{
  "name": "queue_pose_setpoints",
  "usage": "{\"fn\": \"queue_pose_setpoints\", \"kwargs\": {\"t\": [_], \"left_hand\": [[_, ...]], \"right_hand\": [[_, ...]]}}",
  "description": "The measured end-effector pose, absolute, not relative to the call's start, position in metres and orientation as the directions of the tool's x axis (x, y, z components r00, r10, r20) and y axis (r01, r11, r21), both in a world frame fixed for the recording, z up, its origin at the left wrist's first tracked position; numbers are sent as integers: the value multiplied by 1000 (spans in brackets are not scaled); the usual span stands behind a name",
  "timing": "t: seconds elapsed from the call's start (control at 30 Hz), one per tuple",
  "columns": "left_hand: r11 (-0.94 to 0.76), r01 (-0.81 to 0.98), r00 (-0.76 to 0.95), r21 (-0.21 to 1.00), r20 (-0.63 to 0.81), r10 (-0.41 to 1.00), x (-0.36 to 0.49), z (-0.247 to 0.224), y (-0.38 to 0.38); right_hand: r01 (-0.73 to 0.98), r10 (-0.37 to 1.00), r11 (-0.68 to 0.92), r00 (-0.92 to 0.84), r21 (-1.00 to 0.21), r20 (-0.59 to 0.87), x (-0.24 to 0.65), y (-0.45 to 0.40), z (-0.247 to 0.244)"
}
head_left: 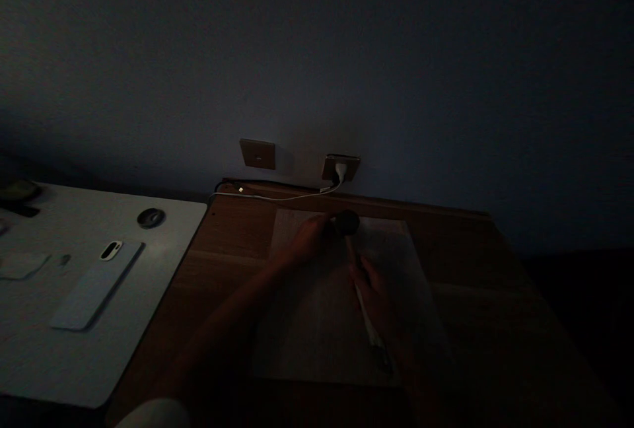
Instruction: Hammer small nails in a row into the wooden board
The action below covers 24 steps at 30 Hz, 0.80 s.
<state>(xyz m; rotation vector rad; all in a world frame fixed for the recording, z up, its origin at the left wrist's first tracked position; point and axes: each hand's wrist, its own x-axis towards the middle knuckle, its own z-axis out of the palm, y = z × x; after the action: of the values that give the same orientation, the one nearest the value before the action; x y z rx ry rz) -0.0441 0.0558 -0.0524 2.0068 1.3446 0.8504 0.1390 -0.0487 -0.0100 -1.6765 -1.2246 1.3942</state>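
Note:
In the dim light, what looks like a mallet lies at a slant over a pale rectangular board. It has a dark rounded head and a lighter, long handle. My right hand is closed around the handle, whose lower end shows below the palm. Beside the head, my left hand has its fingers closed on the head's left side. The fingertips there are too dark to make out well.
The board rests on a wooden table against the wall. A white cable runs along its back edge to a plugged-in socket. On the white table at left are a phone and a dark round object.

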Motion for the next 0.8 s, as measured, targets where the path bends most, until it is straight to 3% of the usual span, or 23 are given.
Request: {"fn": "queue_pose_setpoints", "kwargs": {"t": [0.47,0.6,0.7,0.8], "left_hand": [[-346,557,294,755,210,932,-45,-52,56],[-385,592,253,708,290,923,-42,-42,47],[-505,643,331,576,387,861,-28,-29,30],[-712,630,623,309,346,701,-6,-18,8]], "right_hand": [[192,907,-417,34,-888,-419,134,-49,-5],[166,918,-396,93,-903,-385,149,-54,2],[155,919,-373,196,-915,-341,171,-62,7],[95,884,-416,278,-904,-377,194,-69,8]]}}
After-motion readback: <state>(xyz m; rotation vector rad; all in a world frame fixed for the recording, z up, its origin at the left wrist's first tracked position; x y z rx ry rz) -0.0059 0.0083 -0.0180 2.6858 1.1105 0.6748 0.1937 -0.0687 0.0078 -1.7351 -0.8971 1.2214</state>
